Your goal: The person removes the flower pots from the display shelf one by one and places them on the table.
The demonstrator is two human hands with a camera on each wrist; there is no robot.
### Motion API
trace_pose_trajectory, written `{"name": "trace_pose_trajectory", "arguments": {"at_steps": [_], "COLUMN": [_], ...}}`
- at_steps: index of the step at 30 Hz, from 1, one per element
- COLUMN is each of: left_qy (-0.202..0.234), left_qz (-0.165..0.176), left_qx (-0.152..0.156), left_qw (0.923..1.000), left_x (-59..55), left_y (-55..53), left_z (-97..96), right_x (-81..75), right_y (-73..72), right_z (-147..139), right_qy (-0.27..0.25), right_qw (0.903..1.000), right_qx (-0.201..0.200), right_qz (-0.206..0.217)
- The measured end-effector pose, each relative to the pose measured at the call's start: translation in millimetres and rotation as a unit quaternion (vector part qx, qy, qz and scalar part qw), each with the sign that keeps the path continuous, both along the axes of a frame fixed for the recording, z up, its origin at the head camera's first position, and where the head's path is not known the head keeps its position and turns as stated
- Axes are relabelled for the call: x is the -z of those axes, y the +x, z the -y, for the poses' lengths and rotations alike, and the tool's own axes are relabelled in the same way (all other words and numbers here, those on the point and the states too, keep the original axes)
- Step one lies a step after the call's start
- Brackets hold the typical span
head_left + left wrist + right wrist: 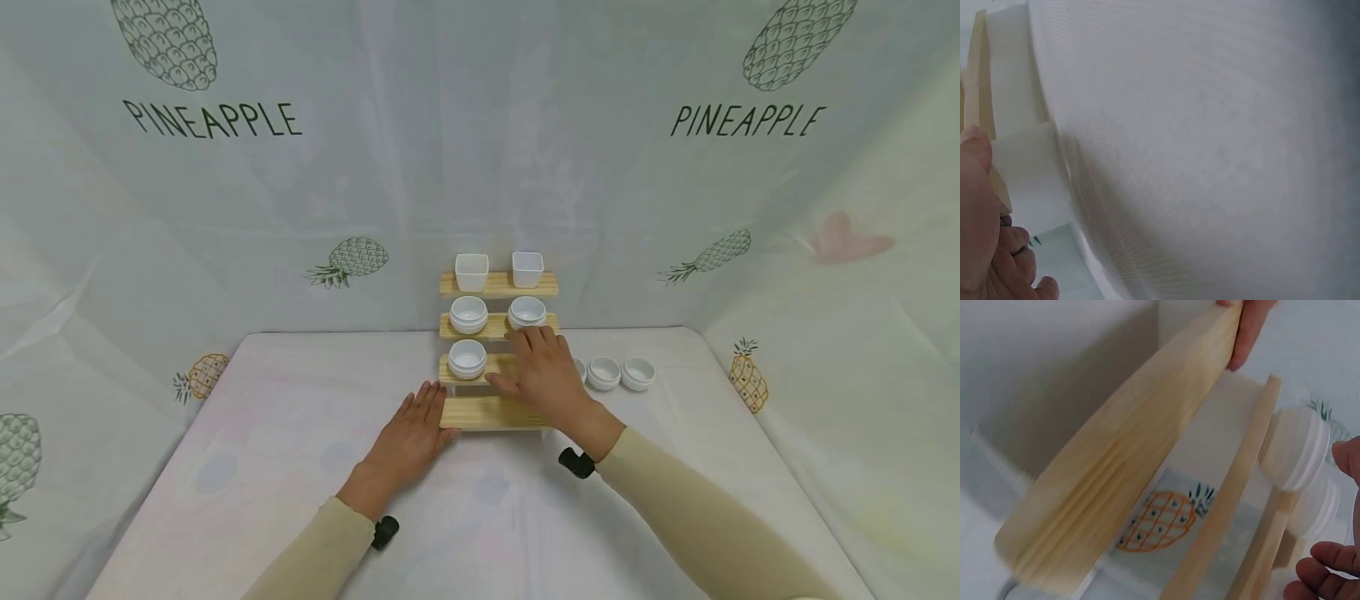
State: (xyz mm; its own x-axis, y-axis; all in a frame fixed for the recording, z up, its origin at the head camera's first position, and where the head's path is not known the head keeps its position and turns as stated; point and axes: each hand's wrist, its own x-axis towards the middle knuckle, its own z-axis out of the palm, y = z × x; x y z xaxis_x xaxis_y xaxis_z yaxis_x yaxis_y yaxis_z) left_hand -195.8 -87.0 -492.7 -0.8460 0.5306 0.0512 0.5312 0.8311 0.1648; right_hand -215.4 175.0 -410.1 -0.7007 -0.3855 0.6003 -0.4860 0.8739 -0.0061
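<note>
A tiered wooden display stand (495, 414) with white side panels stands at the centre of the table. My left hand (408, 437) holds its lowest tier at the left end, with the thumb at the front edge and fingers along the side. My right hand (547, 375) reaches over the right part of the third tier, thumb and fingers apart in the right wrist view, with nothing seen between them. A white round bowl (467, 359) sits at the left of that tier. On the tier above are a left bowl (468, 314) and a right bowl (527, 311), near my right fingertips.
Two white square cups, one left (472, 272) and one right (527, 270), stand on the top tier. Right of the stand, small white bowls (603, 373) line the table, one partly behind my right hand. A pineapple-printed cloth (480, 150) hangs close behind.
</note>
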Motion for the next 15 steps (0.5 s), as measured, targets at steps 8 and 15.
{"name": "trace_pose_trajectory", "arguments": {"at_steps": [8, 15], "left_qy": [-0.006, -0.006], "left_qz": [-0.007, -0.009], "left_qx": [0.002, 0.007], "left_qw": [1.0, 0.9999], "left_x": [0.7, 0.3], "left_y": [-0.9, -1.0], "left_z": [1.8, 2.0], "right_x": [4.3, 5.9], "right_y": [-5.2, -7.8], "right_z": [34, 47], "right_qy": [-0.007, -0.019], "right_qw": [0.9992, 0.9986], "right_qx": [0.016, 0.027], "right_qz": [0.037, 0.041]}}
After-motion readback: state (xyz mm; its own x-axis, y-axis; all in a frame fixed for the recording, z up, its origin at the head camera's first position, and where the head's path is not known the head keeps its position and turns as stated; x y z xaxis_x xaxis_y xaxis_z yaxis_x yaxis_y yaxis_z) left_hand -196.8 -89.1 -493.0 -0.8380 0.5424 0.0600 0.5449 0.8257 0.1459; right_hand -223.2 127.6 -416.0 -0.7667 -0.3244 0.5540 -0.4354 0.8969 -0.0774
